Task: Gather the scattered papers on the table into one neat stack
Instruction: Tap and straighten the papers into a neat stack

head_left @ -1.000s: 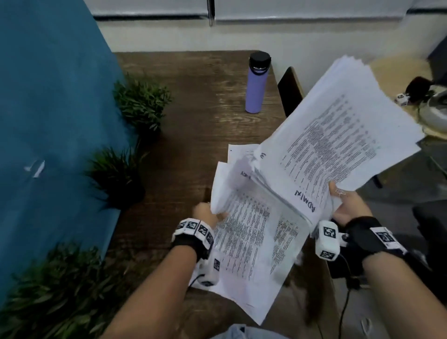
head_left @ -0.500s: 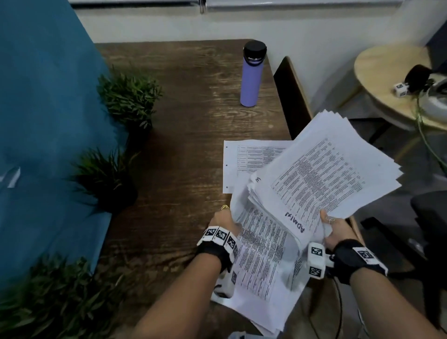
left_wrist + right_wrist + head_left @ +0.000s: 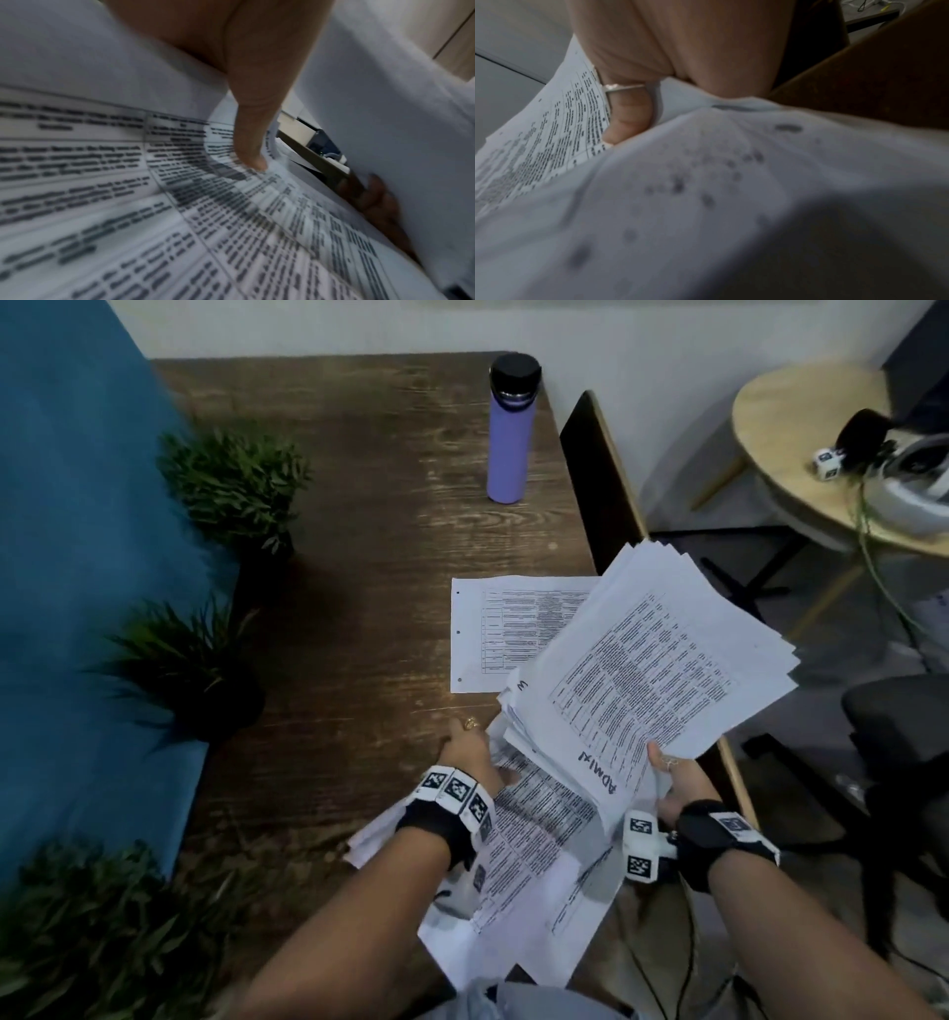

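White paper stack [image 3: 652,660] above right hand [image 3: 678,785]

Thick fanned bundle of printed sheets [image 3: 647,660] is held up tilted, corners splayed, "ADMIN"-ish scrawl w/ marker near the bottom edge. Under it a few loose table-printed pages [image 3: 534,855] lie skewed, hanging off the desk's near edge. One hole-punched sheet [image 3: 493,634] lies flat further back, partly covered.

Head view downward; wrist views close.
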### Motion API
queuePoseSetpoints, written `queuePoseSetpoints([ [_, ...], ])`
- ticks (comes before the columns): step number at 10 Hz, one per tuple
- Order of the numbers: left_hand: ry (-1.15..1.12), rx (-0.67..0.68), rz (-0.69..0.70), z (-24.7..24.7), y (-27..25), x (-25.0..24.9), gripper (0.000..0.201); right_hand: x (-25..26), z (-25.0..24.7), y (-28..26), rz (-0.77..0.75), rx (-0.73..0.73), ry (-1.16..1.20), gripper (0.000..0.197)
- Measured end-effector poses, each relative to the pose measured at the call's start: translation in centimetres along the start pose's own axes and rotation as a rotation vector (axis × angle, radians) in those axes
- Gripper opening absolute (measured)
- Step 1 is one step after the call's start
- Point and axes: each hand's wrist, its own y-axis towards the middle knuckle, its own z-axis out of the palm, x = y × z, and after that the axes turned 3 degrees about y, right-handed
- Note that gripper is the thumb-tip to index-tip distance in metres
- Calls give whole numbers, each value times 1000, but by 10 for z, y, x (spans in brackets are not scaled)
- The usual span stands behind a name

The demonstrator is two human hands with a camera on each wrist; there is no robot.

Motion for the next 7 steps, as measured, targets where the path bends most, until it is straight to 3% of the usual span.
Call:
queuePoseSetpoints([
  [1, 0, 3, -50, 7, -5, -9, 60, -6, -5, 11, -93, -58, -265, 29],
  [2, -88, 64, -39, 4, 0, -4, 41, -21, -19, 44, -96, -5, -471, 74],
  [3, -141, 54, 15, -12, 7, 0, 26, -9, -14, 25, -146, 4, -481, 82],
  [4, -34, -19, 54, -53, 23, -7, 23, 12, 3, -1, -176, 26, -162, 67],
  [5, -102, -94, 111, -102, 46, -24, 23, 37, 10, -10, -133, 65, 194, 44],
  [6, -218, -43, 117, -127, 69, -46, 32, 58, 27, -23, -231, 144, 237, 37],
  [7, -198, 79, 126, -128, 86, -56, 40, 83, 44, -35, -223, 107, 234, 43],
])
